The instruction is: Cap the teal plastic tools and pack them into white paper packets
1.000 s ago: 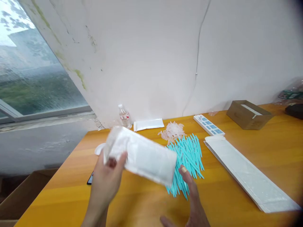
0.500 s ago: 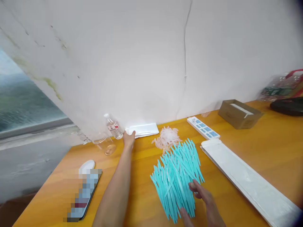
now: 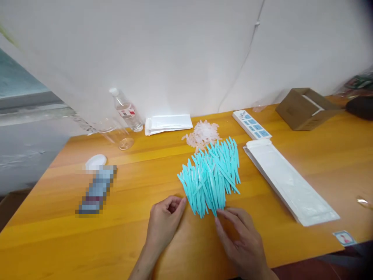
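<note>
A pile of slim turquoise plastic sticks that look like eyebrow razors (image 3: 205, 181) lies on the table in front of me. At its near left edge is my left hand (image 3: 164, 217), fingers loosely curled, thumb apart from them, nothing visible in it. My right hand (image 3: 241, 241) is at the pile's near end, thumb and forefinger closing on the tip of one razor. Behind the pile sits a heap of small translucent plastic pieces (image 3: 204, 134). A folded white packet (image 3: 169, 123) rests against the wall.
A long white packet (image 3: 291, 182) and a white-and-blue box (image 3: 252, 125) lie right. Behind them stands a cardboard box (image 3: 303, 111). Left are a water bottle (image 3: 127, 111), a clear jar (image 3: 116, 134), a white lid (image 3: 96, 161) and a blurred-out phone (image 3: 97, 190).
My left hand has let go of the white packet by the wall and come back beside the razors. My right hand has closed on a razor tip. The view has tilted down.
</note>
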